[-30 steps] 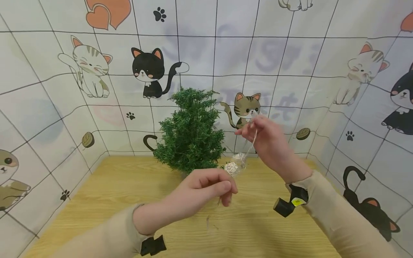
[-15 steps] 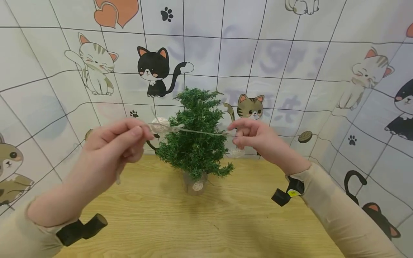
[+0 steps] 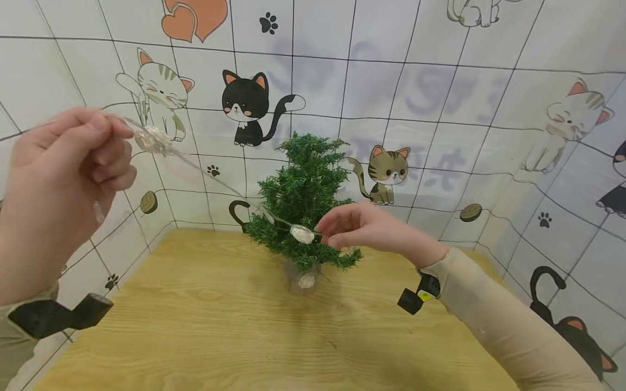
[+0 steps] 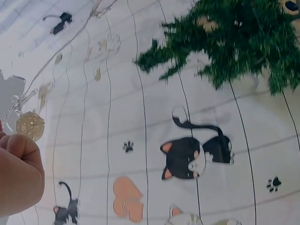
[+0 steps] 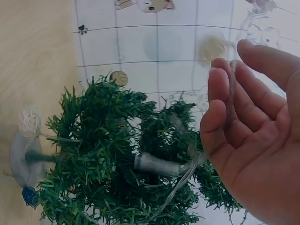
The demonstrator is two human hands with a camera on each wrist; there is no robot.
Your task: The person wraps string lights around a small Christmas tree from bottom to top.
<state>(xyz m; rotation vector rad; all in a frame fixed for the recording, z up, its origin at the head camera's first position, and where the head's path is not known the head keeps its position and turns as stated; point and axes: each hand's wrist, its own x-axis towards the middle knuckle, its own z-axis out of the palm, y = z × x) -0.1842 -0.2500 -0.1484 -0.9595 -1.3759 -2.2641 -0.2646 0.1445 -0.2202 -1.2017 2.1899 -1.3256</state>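
Observation:
A small green artificial tree stands at the middle back of the table, its greyish pot below. My left hand, raised at the upper left, pinches a string of lights; a pale woven ball hangs by its fingertips, also seen in the left wrist view as a ball. From there the cord slants down to my right hand, in front of the tree. In the right wrist view the cord crosses the curled fingers, thumb apart. Another white ball hangs beside these fingertips.
A white woven ball lies against the pot's front. The wooden table meets a sheet printed with cats behind and at both sides. In the right wrist view, a translucent tube shows before the branches.
My left hand has moved far up and left, pulling the cord out with it. My right hand went up to the right of the tree, then lowered and shifted left in front of it.

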